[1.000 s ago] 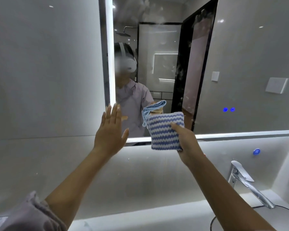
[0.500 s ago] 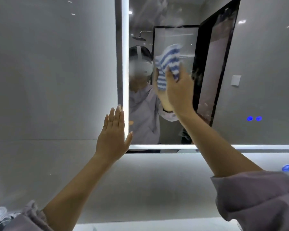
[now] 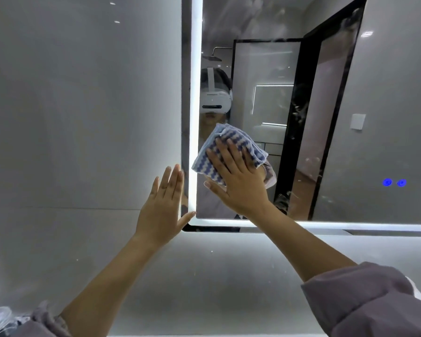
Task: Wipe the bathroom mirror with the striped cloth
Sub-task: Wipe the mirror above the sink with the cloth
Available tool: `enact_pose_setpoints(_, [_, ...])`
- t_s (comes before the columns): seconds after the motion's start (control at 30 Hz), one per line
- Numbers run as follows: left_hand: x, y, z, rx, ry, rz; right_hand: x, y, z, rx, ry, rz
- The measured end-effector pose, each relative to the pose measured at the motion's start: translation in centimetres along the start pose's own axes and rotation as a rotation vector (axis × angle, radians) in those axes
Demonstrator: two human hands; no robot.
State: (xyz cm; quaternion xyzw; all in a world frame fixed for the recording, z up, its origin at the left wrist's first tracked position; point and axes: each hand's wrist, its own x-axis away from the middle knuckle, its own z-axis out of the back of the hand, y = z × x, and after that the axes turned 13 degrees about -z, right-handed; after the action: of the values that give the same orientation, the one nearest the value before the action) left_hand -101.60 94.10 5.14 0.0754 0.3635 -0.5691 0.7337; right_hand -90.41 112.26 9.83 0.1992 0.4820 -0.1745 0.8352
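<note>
Head view: right hand [image 3: 240,190], fingers [image 3: 233,156] straight, slightly spread, presses striped cloth [image 3: 204,162] against mirror [image 3: 265,69]

Both arms reach forward, left grip [image 3: 161,210] flat with fingers together, right grip [image 3: 238,184] flat, fingers spread.

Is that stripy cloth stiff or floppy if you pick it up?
Probably floppy: the striped cloth bunches in soft folds at its top corner. Likely light, as the right hand pins it to the mirror with flat fingers.
</note>
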Motion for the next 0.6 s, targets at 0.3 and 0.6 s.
enact_pose_setpoints(0.3, [-0.5, 0.7, -0.6, -0.07, 0.016, 0.031, 6.4, 0.2, -3.1, 0.054, -0.027, 0.049])
enact_pose_setpoints(0.6, [-0.6, 1.1, -0.9, -0.069, 0.027, 0.034, 12.7, 0.8, -4.3, 0.072, -0.156, 0.121])
